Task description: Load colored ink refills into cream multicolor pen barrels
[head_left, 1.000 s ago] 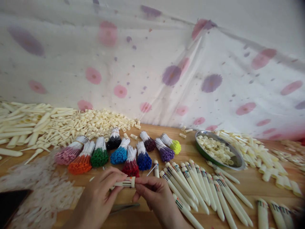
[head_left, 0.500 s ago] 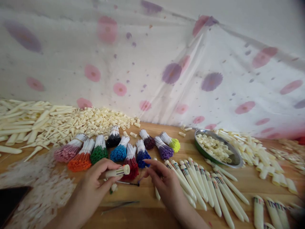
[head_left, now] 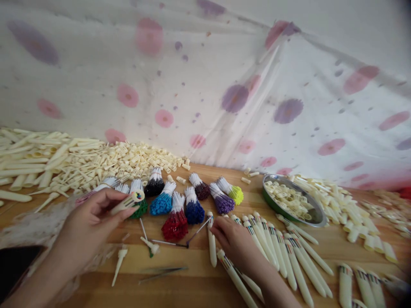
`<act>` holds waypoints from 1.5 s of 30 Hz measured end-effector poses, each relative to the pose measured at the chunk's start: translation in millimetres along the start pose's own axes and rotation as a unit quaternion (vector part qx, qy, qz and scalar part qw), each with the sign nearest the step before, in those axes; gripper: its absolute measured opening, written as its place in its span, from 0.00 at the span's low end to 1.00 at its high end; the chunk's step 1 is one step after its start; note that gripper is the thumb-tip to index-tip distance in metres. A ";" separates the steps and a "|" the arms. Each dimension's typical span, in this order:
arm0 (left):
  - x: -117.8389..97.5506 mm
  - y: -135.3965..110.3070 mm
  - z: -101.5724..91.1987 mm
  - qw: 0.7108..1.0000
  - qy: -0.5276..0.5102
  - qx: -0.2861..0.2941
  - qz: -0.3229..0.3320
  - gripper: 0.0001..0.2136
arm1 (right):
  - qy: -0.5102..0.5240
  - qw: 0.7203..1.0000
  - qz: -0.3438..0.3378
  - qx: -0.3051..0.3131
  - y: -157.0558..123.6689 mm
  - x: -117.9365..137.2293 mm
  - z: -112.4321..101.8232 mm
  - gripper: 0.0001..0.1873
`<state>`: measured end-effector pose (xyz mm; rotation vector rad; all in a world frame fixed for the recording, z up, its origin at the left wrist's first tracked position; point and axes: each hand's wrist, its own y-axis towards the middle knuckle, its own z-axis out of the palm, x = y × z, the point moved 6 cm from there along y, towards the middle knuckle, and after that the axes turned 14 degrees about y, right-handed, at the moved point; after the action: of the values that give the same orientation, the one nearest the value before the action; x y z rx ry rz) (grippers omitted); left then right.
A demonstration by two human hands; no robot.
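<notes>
My left hand pinches a cream slotted pen barrel, tilted with its open end to the right. Coloured tips show inside that end. Over the near end of a row of cream multicolour pens, my right hand is lowered with its fingers curled together. Its fingertips are partly hidden, so what they grip cannot be made out. Just left of them lies a single pen. Between the hands are loose thin refills, a small cream nozzle piece and tweezers.
Bundles of colour-tipped refills stand mid-table. Cream parts are heaped at the back left. A metal bowl of slotted parts sits to the right, beside more cream pieces. A dark flat object lies at left.
My left hand has moved left and up with the barrel, its open end now turned more toward me. My right hand has moved right and down to the pens, its fingers curling in.
</notes>
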<state>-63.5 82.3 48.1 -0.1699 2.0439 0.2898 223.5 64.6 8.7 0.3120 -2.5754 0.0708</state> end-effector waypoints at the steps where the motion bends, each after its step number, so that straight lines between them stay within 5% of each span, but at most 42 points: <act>1: -1.8 1.4 -5.6 1.000 -0.004 -0.016 -0.009 0.11 | 0.013 1.000 -0.006 0.002 -1.3 3.1 1.5 0.08; 9: -11.6 2.8 -16.7 1.000 0.013 -0.020 0.016 0.09 | 0.065 0.992 -0.075 0.080 1.9 59.3 63.1 0.01; 16: -13.5 4.0 -34.8 0.995 0.082 -0.045 0.028 0.11 | 0.025 0.987 -0.111 0.113 -1.4 80.7 84.7 0.12; 21: -18.0 -3.4 -17.7 0.994 0.045 0.062 0.084 0.08 | 0.008 0.988 -0.085 0.129 -9.7 71.9 94.4 0.08; 24: -18.3 -11.8 3.6 0.982 0.016 0.157 0.105 0.07 | 0.023 0.993 -0.065 0.098 -9.8 65.2 77.4 0.03; 27: -16.2 -18.0 20.2 0.973 -0.035 0.208 0.091 0.07 | 0.110 0.991 -0.071 0.019 -10.8 64.8 31.2 0.05; 30: -14.7 -21.6 30.9 0.965 -0.099 0.233 0.065 0.06 | 0.170 0.962 -0.186 -0.101 -18.6 79.3 -26.9 0.07; 33: -9.3 -23.0 38.0 0.958 -0.150 0.243 0.036 0.07 | 0.146 0.937 -0.280 -0.150 -26.0 96.5 -56.2 0.07; 39: 10.8 -21.8 52.9 0.935 -0.232 0.268 0.027 0.10 | 0.121 0.902 -0.371 -0.183 -28.2 115.3 -47.1 0.03; 45: 15.1 -23.7 62.5 0.932 -0.231 0.281 0.010 0.08 | 0.096 0.908 -0.360 -0.191 -23.1 108.0 -29.9 0.09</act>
<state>-11.8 76.8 3.5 0.2541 1.5826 -0.2338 154.9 23.2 90.3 1.0139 -2.0668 -0.6279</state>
